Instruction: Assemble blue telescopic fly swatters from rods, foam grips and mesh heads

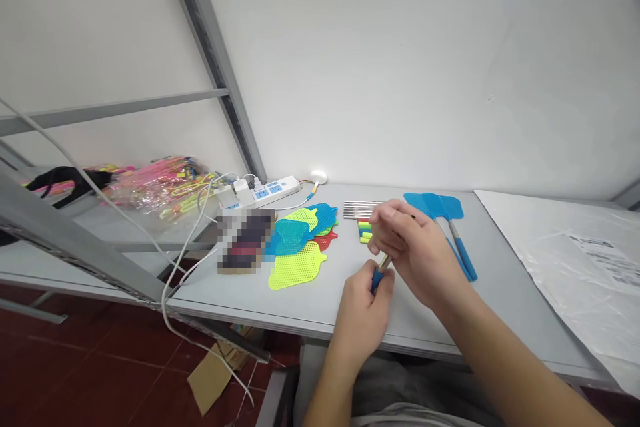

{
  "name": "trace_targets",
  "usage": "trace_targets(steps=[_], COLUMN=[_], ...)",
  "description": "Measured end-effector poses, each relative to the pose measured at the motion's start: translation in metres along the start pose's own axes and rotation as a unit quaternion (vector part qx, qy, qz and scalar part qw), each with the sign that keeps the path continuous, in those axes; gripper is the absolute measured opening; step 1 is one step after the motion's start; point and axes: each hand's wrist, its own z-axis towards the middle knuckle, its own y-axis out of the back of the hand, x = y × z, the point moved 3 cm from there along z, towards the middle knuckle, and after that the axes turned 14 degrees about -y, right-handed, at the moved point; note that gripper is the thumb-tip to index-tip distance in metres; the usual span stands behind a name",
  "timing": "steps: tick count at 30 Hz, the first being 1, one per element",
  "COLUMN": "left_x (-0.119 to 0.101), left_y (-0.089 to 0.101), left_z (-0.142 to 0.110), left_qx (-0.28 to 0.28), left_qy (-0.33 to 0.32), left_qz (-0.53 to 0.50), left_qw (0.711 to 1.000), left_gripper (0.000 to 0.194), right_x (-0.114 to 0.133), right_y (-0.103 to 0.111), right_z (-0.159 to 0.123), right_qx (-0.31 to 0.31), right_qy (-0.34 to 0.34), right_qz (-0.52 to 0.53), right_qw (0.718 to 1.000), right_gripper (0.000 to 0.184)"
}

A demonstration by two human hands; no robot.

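My left hand (364, 310) is closed round a blue handle (376, 280) just above the grey table (310, 300). My right hand (407, 240) pinches the metal rod (385, 261) that sticks out of that handle. Behind my hands lie a row of bare metal rods (361, 209) and a small pile of green, yellow and blue handle sleeves (365, 230). Two finished blue fly swatters (440, 210) lie to the right of my right hand. A heap of loose swatter heads (300, 240) in blue, yellow-green and red lies to the left.
A white power strip (260, 191) with chargers and cables sits at the back left. A pixelated dark object (245, 240) lies beside the swatter heads. A clear plastic bag (580, 260) covers the table's right end. Packed colourful swatters (155, 183) rest on the left shelf.
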Motion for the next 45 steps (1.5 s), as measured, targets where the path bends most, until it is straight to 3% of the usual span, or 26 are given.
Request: trace_targets(steps=[3, 6, 27, 36, 40, 42, 45], left_x=[-0.007, -0.014, -0.006, -0.013, -0.009, -0.004, 0.007], left_y=[-0.002, -0.003, -0.001, 0.0, 0.0, 0.001, 0.009], left_z=[0.001, 0.002, 0.002, 0.004, 0.002, 0.0, -0.005], left_qx=[0.0, 0.002, -0.022, -0.006, -0.042, -0.082, -0.163], left_qy=[-0.018, -0.03, -0.021, -0.028, -0.016, -0.007, 0.028], left_qz=[-0.04, -0.081, -0.093, -0.131, -0.142, -0.156, -0.231], left_qw=[0.999, 0.996, 0.995, 0.991, 0.989, 0.984, 0.959], left_gripper=[0.019, 0.026, 0.031, 0.031, 0.026, 0.024, 0.029], right_x=[0.0, -0.005, -0.039, -0.042, -0.035, -0.026, -0.011], right_y=[-0.008, -0.012, -0.005, 0.001, -0.004, -0.01, -0.021], right_z=[-0.001, 0.002, 0.019, 0.01, 0.01, 0.013, 0.029], right_qx=[0.012, 0.0, 0.075, 0.067, 0.089, 0.124, 0.153], right_qy=[-0.01, 0.01, -0.026, -0.031, -0.042, -0.032, 0.024], right_qz=[-0.041, -0.051, -0.137, -0.162, -0.185, -0.186, -0.206], right_qw=[0.999, 0.999, 0.987, 0.984, 0.978, 0.974, 0.966], right_gripper=[0.034, 0.041, 0.041, 0.041, 0.036, 0.031, 0.037])
